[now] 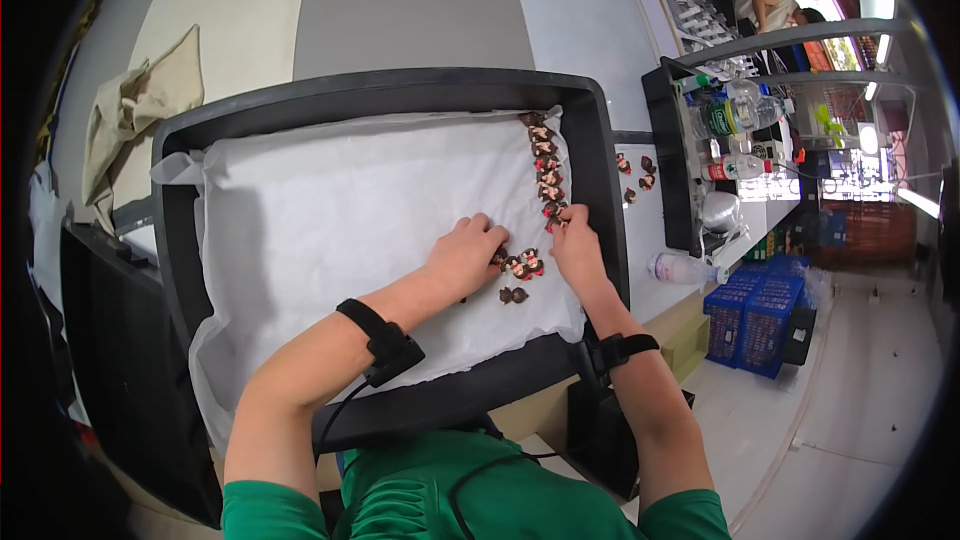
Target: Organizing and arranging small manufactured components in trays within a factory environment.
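A black tray (380, 87) in front of me is lined with white paper (330, 210). Small dark brown figurines (546, 163) with pinkish and red parts stand in a line along its right side. At the near end of that line, my right hand (580, 248) pinches one figurine. My left hand (462, 258) rests over the paper, its fingers curled on a dark brown piece that they partly cover. Between the hands lie a few loose figurines (525, 263), with a plain brown one (513, 295) a little nearer to me.
Several more figurines (646, 172) lie on the table right of the tray. Beyond them a black crate (668, 155) holds plastic bottles, and another bottle (685, 268) lies beside it. A beige cloth (140, 115) sits at the left. Blue baskets (750, 315) stand right; a person (775, 12) is farther back.
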The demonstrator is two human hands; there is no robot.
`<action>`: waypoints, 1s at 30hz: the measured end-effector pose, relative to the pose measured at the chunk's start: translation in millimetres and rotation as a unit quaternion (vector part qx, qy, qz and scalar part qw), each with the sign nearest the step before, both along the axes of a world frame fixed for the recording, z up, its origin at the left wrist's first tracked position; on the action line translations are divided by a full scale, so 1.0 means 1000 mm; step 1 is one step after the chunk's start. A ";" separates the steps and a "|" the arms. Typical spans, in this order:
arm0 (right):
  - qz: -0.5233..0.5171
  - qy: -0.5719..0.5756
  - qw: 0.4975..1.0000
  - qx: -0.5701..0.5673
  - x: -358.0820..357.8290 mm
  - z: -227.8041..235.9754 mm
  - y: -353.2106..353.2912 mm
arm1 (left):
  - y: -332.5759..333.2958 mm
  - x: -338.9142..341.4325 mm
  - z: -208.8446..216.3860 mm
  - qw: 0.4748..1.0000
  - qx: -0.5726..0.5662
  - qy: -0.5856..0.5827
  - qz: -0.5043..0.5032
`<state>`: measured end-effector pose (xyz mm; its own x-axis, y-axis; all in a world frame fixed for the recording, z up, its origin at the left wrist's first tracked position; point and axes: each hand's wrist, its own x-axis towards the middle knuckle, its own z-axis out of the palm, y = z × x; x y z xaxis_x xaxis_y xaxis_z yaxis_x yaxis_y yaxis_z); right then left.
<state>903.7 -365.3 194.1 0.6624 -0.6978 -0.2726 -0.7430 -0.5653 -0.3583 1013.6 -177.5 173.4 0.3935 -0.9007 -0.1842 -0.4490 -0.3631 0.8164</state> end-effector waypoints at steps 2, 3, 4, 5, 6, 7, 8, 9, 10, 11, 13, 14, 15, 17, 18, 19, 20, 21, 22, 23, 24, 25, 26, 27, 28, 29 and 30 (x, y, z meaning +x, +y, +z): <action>0.012 0.041 0.999 -0.030 0.001 0.010 -0.001 | 0.001 -0.002 -0.002 1.000 -0.018 0.004 0.009; 0.024 0.082 0.994 -0.068 0.005 0.018 0.001 | 0.001 -0.001 -0.002 0.999 -0.038 0.003 0.016; 0.027 0.084 0.994 -0.066 0.002 0.022 0.002 | 0.004 -0.001 -0.001 0.999 -0.036 0.005 0.018; 0.109 0.075 0.989 -0.066 -0.005 0.024 0.003 | 0.006 -0.001 0.000 1.000 -0.025 -0.008 0.016; 0.192 0.065 0.977 -0.065 -0.010 0.029 0.007 | 0.008 -0.002 0.001 1.000 -0.014 -0.021 0.015; 0.193 0.067 0.977 -0.064 -0.014 0.032 0.014 | 0.008 -0.003 -0.001 1.000 -0.013 -0.019 0.016; 0.227 0.084 0.970 -0.025 -0.016 0.035 0.023 | 0.007 -0.003 -0.003 1.000 -0.012 -0.014 0.012; 0.258 0.100 0.961 0.010 -0.016 0.039 0.030 | 0.004 -0.004 -0.005 1.000 -0.015 -0.010 0.005; 0.228 0.136 0.963 0.050 -0.013 0.041 0.037 | 0.001 -0.007 -0.006 1.000 -0.017 -0.009 0.003; 0.226 0.137 0.963 0.048 -0.014 0.038 0.041 | -0.003 -0.010 -0.007 1.000 -0.018 -0.008 0.000; 0.186 0.132 0.973 0.036 -0.020 0.029 0.045 | -0.008 -0.013 -0.008 1.000 -0.020 -0.007 -0.007; 0.175 0.122 0.976 0.033 -0.024 0.028 0.045 | -0.011 -0.013 -0.009 0.999 -0.038 -0.008 -0.005; 0.171 0.123 0.977 0.032 -0.032 0.022 0.043 | -0.013 -0.013 -0.010 0.998 -0.056 -0.009 -0.004; 0.144 0.097 0.985 -0.008 -0.052 0.007 0.035 | -0.026 -0.014 -0.012 0.995 -0.094 -0.009 -0.031; 0.143 0.097 0.985 -0.008 -0.055 0.005 0.032 | -0.032 -0.014 -0.012 0.990 -0.128 -0.012 -0.050; 0.055 0.111 0.991 0.040 -0.058 0.004 0.030 | -0.041 -0.014 -0.014 0.990 -0.128 -0.012 -0.051; -0.033 0.123 0.988 0.088 -0.061 0.004 0.028 | -0.050 -0.013 -0.014 0.985 -0.152 -0.023 -0.079; -0.034 0.124 0.988 0.088 -0.061 0.006 0.029 | -0.059 -0.012 -0.013 0.978 -0.175 -0.034 -0.106; -0.046 0.117 0.989 0.074 -0.061 0.009 0.031 | -0.066 -0.011 -0.013 0.978 -0.173 -0.027 -0.115; -0.057 0.109 0.991 0.061 -0.060 0.014 0.033 | -0.067 -0.010 -0.014 0.978 -0.172 -0.028 -0.115; -0.058 0.110 0.990 0.063 -0.058 0.022 0.035 | -0.067 -0.010 -0.015 0.976 -0.202 -0.013 -0.085; -0.024 0.149 0.988 0.034 -0.055 0.033 0.039 | -0.067 -0.010 -0.015 0.971 -0.231 0.002 -0.058; 0.011 0.187 0.982 0.006 -0.055 0.038 0.041 | -0.064 -0.010 -0.015 0.972 -0.229 0.003 -0.061; 0.004 0.187 0.982 0.006 -0.062 0.038 0.040 | -0.061 -0.008 -0.010 0.981 -0.188 -0.001 -0.039; 0.072 0.149 0.986 -0.006 -0.071 0.037 0.038 | -0.060 -0.008 -0.007 0.989 -0.146 -0.006 -0.016; 0.140 0.110 0.984 -0.018 -0.078 0.036 0.037 | -0.061 -0.010 -0.007 0.989 -0.146 -0.005 -0.022; 0.139 0.108 0.984 -0.017 -0.075 0.036 0.040 | -0.061 -0.010 -0.007 0.993 -0.115 -0.021 -0.033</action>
